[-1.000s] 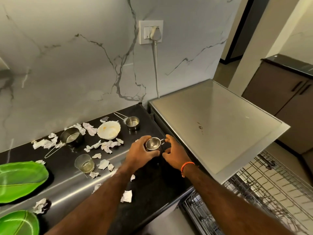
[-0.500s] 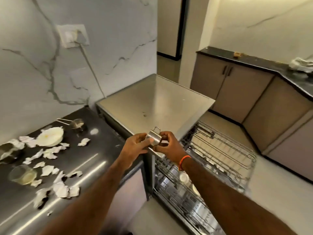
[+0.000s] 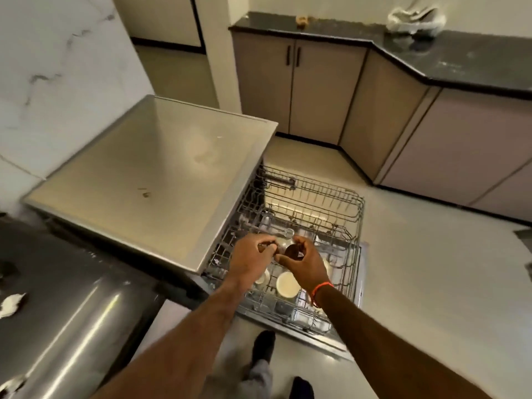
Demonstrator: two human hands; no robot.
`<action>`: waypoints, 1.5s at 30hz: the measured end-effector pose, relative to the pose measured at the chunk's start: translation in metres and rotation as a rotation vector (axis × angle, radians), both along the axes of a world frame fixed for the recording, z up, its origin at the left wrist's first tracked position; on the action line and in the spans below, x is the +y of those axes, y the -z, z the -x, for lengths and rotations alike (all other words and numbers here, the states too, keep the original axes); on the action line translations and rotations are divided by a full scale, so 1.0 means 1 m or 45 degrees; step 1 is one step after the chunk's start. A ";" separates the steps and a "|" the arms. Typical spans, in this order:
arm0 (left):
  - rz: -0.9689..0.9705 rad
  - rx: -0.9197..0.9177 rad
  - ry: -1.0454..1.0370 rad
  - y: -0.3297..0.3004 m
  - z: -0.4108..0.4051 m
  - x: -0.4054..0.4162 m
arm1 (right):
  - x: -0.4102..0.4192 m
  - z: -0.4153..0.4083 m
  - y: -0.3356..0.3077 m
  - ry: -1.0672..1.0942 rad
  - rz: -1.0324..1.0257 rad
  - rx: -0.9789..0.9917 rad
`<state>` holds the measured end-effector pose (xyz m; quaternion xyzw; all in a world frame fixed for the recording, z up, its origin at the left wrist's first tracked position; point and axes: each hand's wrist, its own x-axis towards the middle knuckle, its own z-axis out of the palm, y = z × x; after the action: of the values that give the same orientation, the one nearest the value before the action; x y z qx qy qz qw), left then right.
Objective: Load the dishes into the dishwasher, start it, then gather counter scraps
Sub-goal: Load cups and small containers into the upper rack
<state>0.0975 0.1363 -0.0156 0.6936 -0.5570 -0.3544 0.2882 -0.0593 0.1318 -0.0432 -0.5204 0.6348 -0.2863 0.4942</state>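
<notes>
A small steel cup (image 3: 283,243) with a loop handle is held between both hands above the pulled-out dishwasher rack (image 3: 342,197). My left hand (image 3: 253,259) grips its left side, and my right hand (image 3: 303,262), with an orange band at the wrist, pinches its right side. Much of the cup is hidden by my fingers. White bowls (image 3: 288,284) lie in the rack below my hands. The dishwasher's steel top (image 3: 155,156) stands to the left.
The dark counter (image 3: 66,298) at lower left carries white paper scraps (image 3: 11,303). Beige cabinets (image 3: 316,90) under a black worktop run along the back and right. My feet (image 3: 263,345) stand on the pale floor in front of the rack.
Both hands lifted the steel cup off the counter and carried it right and down to above the rack. The view swung right from the counter to the dishwasher.
</notes>
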 end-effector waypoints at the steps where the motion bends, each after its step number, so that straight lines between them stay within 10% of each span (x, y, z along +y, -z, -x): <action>1: -0.061 0.005 0.046 0.012 0.006 -0.010 | -0.005 0.005 0.010 0.047 -0.023 0.024; 10: -0.586 0.150 0.231 0.137 0.019 -0.088 | -0.064 0.009 0.118 0.099 -0.289 0.228; 24: -0.768 0.009 0.406 0.237 0.011 -0.137 | -0.117 0.005 0.201 -0.008 -0.461 0.413; 45: -0.580 -0.085 0.304 0.115 -0.004 -0.105 | -0.108 0.013 0.109 -0.355 -0.242 0.675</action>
<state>0.1013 0.0316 -0.1311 0.6811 -0.5501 -0.4792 0.0622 -0.0718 0.0233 -0.1526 -0.6105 0.6879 -0.0096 0.3924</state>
